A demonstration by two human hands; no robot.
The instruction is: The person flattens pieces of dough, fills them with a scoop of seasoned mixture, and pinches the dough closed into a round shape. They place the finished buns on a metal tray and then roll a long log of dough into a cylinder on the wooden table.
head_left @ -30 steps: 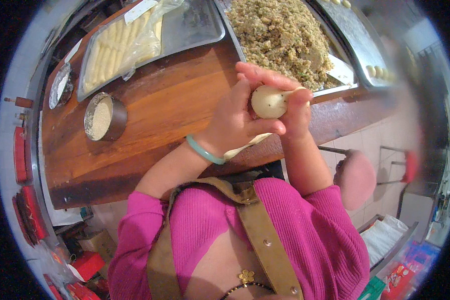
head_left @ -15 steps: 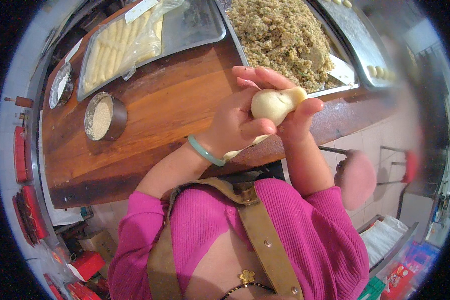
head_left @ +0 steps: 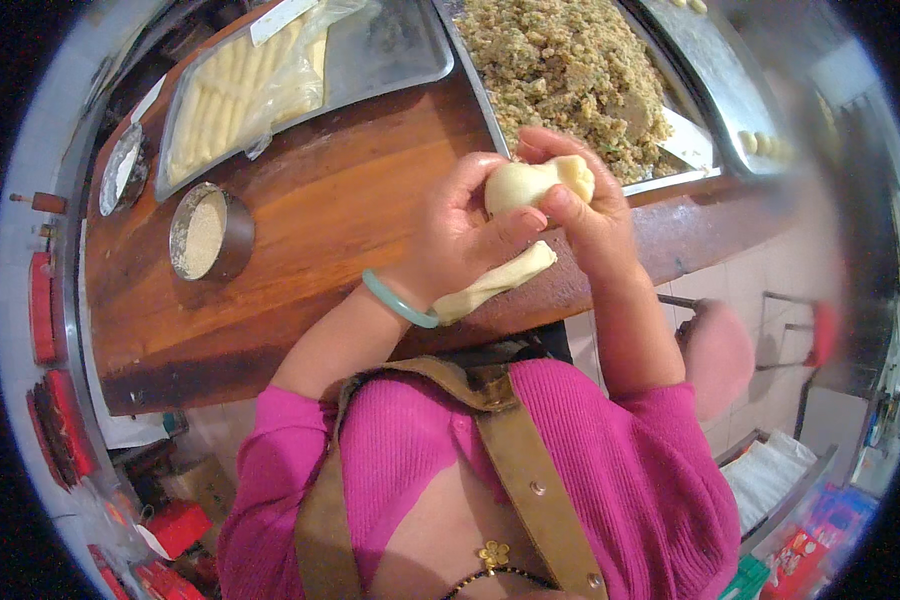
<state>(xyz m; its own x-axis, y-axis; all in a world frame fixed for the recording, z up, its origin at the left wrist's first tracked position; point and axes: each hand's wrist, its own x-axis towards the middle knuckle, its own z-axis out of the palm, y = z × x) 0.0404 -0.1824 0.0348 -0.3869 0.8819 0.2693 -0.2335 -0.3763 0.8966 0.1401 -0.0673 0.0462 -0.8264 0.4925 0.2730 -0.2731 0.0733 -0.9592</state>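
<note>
A pale ball of dough (head_left: 522, 187) with a pinched neck at its right end sits between my two hands, above the table's front part. My left hand (head_left: 462, 222), with a green bangle on its wrist, cups the ball's round side. At the neck, my right hand (head_left: 600, 215) closes its thumb and fingers round the dough. Below the left hand a strip of dough (head_left: 505, 280) lies on the wooden table, partly hidden by the wrist. Just beyond my hands, a large tray holds a heap of crumbly brown filling (head_left: 570, 80).
On the left stand a round tin of pale grains (head_left: 207, 235) and a metal tray (head_left: 395, 75) with dough strips under plastic. A white scraper (head_left: 685, 140) rests in the filling tray. Another tray (head_left: 715, 85) with small dough balls is far right. A pink stool (head_left: 718, 360) stands beside the table.
The dough ball has shifted slightly left and its neck is now gathered shorter. My right fingers have closed further round it. More of the dough strip on the table shows.
</note>
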